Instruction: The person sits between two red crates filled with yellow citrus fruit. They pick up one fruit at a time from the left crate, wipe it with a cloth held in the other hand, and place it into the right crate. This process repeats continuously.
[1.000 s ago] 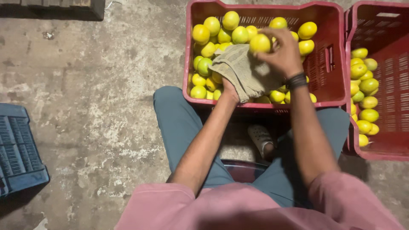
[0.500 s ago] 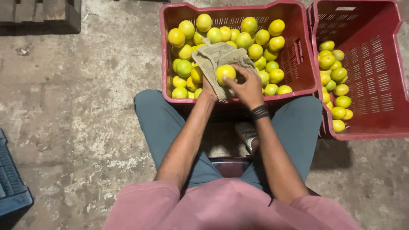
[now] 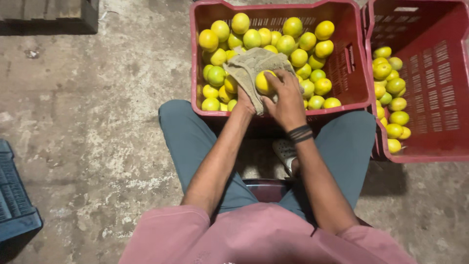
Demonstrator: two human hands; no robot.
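A red plastic crate (image 3: 359, 93) in front of my knees is full of yellow-green citrus fruits (image 3: 293, 27). My left hand (image 3: 243, 104) is under a beige cloth (image 3: 249, 66) and holds it up over the fruits. My right hand (image 3: 285, 100) presses one yellow fruit (image 3: 263, 81) into that cloth, fingers wrapped around it. A black band sits on my right wrist.
A second red crate (image 3: 439, 122) with several fruits along its left side stands to the right. A dark blue crate (image 3: 17, 195) lies at the left edge. A dark wooden pallet (image 3: 49, 14) is at the top left. Rough concrete floor (image 3: 97, 122) surrounds me.
A second ago my right hand held the fruit up over the crate. It has brought the fruit down into the cloth on my left hand and turned over it.
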